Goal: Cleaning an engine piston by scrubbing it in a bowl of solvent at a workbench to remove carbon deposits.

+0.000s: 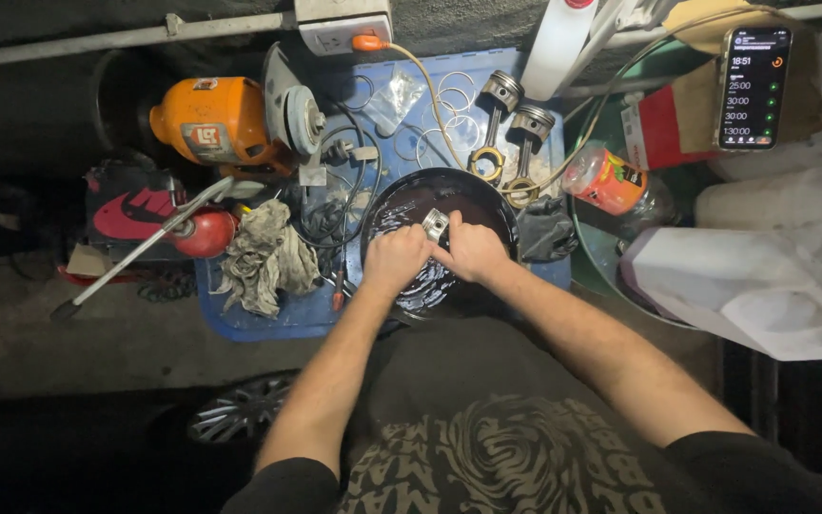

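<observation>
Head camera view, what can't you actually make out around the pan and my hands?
Head view only:
- Metal part: both hands, left hand and right hand, cover its lower half.
- Black pan: the near rim is hidden by the forearms, and the depth of its dark liquid is unclear.
- White jug: cut off by the top edge.
- Phone: screen text too small.

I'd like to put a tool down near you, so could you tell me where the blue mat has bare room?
Bare blue mat shows only along the near edge, below the rag and left of the pan. The far end is crowded with rings, pistons and cable.
</observation>
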